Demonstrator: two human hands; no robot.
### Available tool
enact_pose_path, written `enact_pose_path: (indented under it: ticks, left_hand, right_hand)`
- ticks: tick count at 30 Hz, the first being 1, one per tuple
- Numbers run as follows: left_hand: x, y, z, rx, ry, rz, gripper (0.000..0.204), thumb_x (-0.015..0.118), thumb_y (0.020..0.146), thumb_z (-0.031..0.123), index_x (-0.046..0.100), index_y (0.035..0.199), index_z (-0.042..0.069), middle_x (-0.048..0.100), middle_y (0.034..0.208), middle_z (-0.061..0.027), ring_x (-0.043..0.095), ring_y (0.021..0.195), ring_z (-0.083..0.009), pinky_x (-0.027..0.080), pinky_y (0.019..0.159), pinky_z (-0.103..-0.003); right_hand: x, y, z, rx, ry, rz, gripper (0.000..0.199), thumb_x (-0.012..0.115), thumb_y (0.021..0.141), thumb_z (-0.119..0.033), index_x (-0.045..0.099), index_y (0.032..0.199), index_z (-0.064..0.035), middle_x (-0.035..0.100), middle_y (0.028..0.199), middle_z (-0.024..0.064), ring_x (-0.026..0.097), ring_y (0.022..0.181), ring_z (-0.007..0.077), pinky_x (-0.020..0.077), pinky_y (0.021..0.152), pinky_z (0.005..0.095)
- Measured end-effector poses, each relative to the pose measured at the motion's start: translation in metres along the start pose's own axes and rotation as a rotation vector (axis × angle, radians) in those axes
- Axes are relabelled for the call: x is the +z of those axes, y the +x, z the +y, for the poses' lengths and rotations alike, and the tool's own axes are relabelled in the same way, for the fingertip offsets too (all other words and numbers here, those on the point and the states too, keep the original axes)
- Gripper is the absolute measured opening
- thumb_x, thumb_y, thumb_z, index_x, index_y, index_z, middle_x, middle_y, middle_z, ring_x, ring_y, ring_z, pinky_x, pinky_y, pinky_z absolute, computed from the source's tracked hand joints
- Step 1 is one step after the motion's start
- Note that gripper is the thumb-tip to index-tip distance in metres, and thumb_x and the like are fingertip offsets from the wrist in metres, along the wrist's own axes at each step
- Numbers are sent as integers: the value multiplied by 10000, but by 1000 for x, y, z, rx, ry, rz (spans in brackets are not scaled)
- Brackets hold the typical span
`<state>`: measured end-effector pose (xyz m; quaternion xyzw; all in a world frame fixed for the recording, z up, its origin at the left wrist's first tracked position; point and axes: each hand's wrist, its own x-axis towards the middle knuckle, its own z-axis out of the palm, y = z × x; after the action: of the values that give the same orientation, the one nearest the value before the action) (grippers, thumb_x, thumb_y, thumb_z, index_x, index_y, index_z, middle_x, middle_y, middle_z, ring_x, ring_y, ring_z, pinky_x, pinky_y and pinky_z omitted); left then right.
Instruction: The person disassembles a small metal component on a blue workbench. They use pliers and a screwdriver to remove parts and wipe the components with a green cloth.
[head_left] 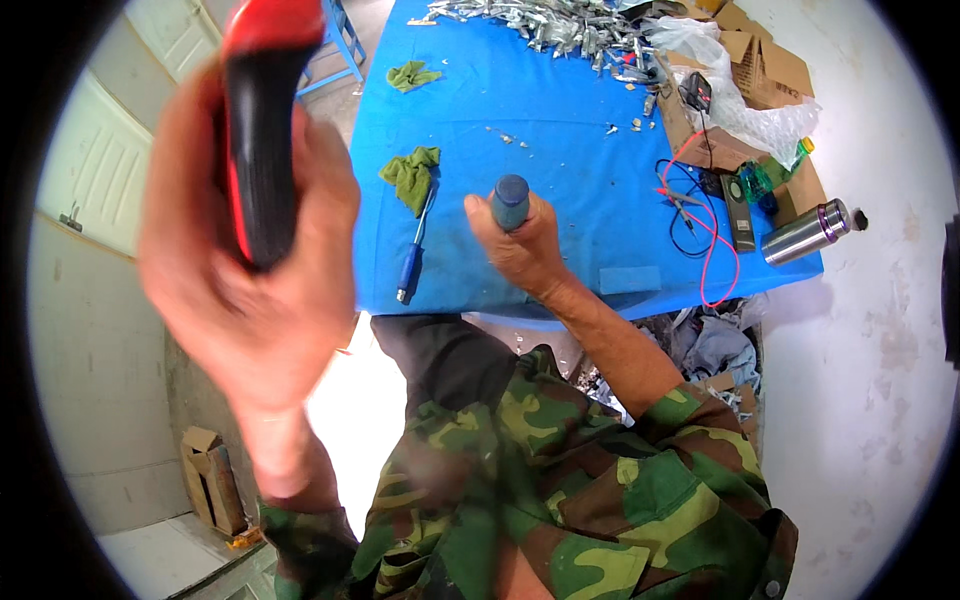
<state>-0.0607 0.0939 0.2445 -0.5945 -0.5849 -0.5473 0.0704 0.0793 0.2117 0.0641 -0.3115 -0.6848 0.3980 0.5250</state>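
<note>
My left hand [240, 320] is raised high on the left, close to the camera and slightly blurred. Its fingers wrap round a tool with a red-and-black handle [262, 150]; the top of it runs out of the picture, so its kind is unclear. Over the near part of the blue-covered table [460, 260], my right hand [530, 250] is closed round a dark blue-green tool handle [510, 200], seen end-on. Whatever extends below that handle is hidden. To the left of this hand lies a screwdriver [409, 270] with a blue handle, its shaft reaching a green cloth [412, 180].
Small metal parts [560, 25] are heaped at the table's far edge, near another green cloth [410, 77]. On the right are a meter [738, 212] with red and black leads, a steel flask [805, 232], a green bottle [755, 182] and cardboard boxes [775, 70].
</note>
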Motion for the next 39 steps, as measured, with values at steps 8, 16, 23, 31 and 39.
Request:
enact_pose_path:
  ticks: [8, 16, 23, 31, 39]
  left_hand:
    - [13, -7, -13, 122, 341, -378, 536, 769, 754, 28, 618, 1268, 69, 650, 1029, -171, 678, 937, -405, 542, 738, -483]
    - [16, -11, -15, 32, 213, -348, 475, 714, 743, -32, 661, 1212, 19, 684, 992, -182, 672, 900, -359, 538, 776, -406]
    - [20, -40, -43, -317, 170, -445, 399, 736, 804, 9, 673, 1197, -6, 700, 996, -218, 722, 859, -337, 560, 780, -380]
    - [23, -59, -69, -333, 222, -448, 396, 711, 851, 18, 683, 1246, 19, 608, 799, -81, 574, 705, -128, 507, 709, -285]
    - [28, -69, -80, -326, 233, -472, 412, 741, 831, 25, 687, 1239, 19, 661, 828, -93, 609, 702, -141, 526, 711, -301]
  right_hand:
    - [-2, -6, 1, 37, 50, -5, 243, 754, 945, -128, 569, 818, -37, 506, 691, 7, 438, 683, 69, 435, 558, 331]
    - [-20, -4, 5, 99, 204, 137, 302, 748, 955, -120, 532, 749, -81, 522, 675, -47, 466, 634, 38, 408, 537, 277]
    - [-33, 0, 12, 129, 381, 128, 292, 695, 993, -96, 502, 775, -109, 542, 650, -39, 481, 537, 42, 379, 466, 254]
    - [-27, 7, 13, 95, 381, 91, 289, 698, 989, -86, 511, 770, -109, 554, 654, -41, 480, 540, 37, 370, 469, 247]
    - [-23, 4, 18, 33, 252, 84, 277, 696, 970, -55, 523, 761, -106, 541, 670, -66, 474, 571, 21, 371, 496, 245]
